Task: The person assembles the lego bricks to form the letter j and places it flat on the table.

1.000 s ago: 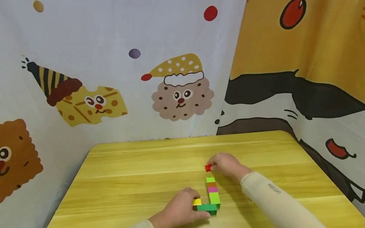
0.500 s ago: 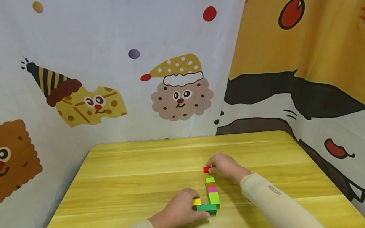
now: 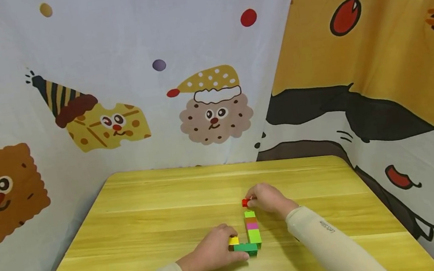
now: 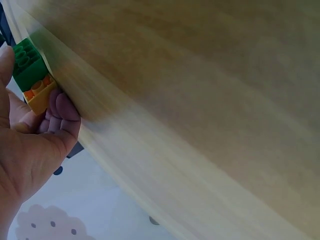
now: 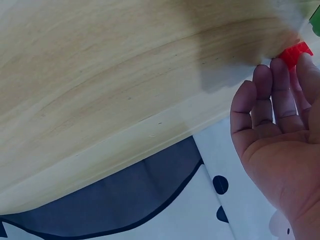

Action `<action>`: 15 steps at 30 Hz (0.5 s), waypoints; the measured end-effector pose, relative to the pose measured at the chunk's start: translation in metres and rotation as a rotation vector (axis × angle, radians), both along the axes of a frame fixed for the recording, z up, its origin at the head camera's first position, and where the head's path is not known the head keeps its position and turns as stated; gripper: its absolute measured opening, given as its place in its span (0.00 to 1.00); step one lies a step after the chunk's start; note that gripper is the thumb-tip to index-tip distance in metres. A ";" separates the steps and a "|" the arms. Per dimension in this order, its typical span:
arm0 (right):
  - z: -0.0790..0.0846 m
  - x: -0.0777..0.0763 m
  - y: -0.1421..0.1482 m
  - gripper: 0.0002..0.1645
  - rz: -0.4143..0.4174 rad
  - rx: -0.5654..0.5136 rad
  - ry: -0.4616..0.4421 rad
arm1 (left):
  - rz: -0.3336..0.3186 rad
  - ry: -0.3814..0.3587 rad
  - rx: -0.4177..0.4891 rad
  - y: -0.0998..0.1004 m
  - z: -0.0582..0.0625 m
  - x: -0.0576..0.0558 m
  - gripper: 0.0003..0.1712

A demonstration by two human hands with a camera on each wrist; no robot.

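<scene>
In the head view, toy building bricks form a joined shape: a dark green brick [image 3: 245, 248] in front, and a row running away with a light green brick [image 3: 254, 237], a pink one [image 3: 252, 226], an orange one [image 3: 251, 220] and a small lime one [image 3: 249, 214]. My left hand [image 3: 215, 247] grips the shape's left end, thumb by the dark green brick and fingers at a yellow brick [image 3: 234, 241]. Just beyond the lime end, my right hand [image 3: 267, 196] pinches a small red brick [image 3: 245, 202], apart from the row. Fingers partly hide the red and yellow bricks.
Everything stands on a wood-grain table [image 3: 148, 208] with rounded far corners. A white cloth [image 3: 114, 39] printed with cartoon figures hangs behind its far edge, and a yellow, black and white printed cloth [image 3: 388, 62] hangs along the right.
My right hand has shifted slightly left with the red brick, now closer in line with the brick row. My left hand and the joined bricks have stayed in place.
</scene>
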State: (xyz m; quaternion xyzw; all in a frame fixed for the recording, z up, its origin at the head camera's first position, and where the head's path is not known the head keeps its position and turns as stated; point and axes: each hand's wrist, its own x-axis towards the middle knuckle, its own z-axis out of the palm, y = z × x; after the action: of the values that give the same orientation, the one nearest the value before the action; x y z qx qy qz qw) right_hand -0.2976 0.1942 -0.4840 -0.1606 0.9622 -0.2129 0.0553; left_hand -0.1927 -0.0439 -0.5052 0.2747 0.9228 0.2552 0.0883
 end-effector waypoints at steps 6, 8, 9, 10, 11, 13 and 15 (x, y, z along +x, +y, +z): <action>-0.001 0.000 0.001 0.09 -0.002 0.002 0.000 | -0.003 0.000 0.006 0.001 0.000 0.000 0.40; -0.001 0.000 0.002 0.10 -0.004 0.004 -0.003 | -0.003 -0.002 0.008 0.001 0.000 0.000 0.40; -0.001 0.000 0.002 0.10 -0.006 0.005 -0.006 | -0.003 -0.002 0.009 0.001 0.000 0.000 0.40; 0.000 0.000 0.003 0.11 -0.008 0.005 -0.009 | -0.003 -0.003 0.010 0.001 0.000 0.000 0.40; 0.000 0.000 0.003 0.11 -0.010 0.005 -0.012 | -0.003 -0.002 0.010 0.001 0.000 0.000 0.40; 0.001 0.000 0.005 0.13 -0.012 0.006 -0.009 | -0.004 -0.002 0.011 0.001 0.001 0.001 0.40; 0.002 0.000 0.008 0.15 -0.021 0.011 -0.006 | -0.005 -0.005 0.014 0.001 0.001 0.001 0.40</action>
State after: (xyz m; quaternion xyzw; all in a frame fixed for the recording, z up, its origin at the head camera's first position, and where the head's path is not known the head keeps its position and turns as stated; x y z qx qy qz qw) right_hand -0.2976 0.2023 -0.4824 -0.1498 0.9648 -0.2086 0.0567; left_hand -0.1915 -0.0433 -0.5040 0.2769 0.9202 0.2619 0.0892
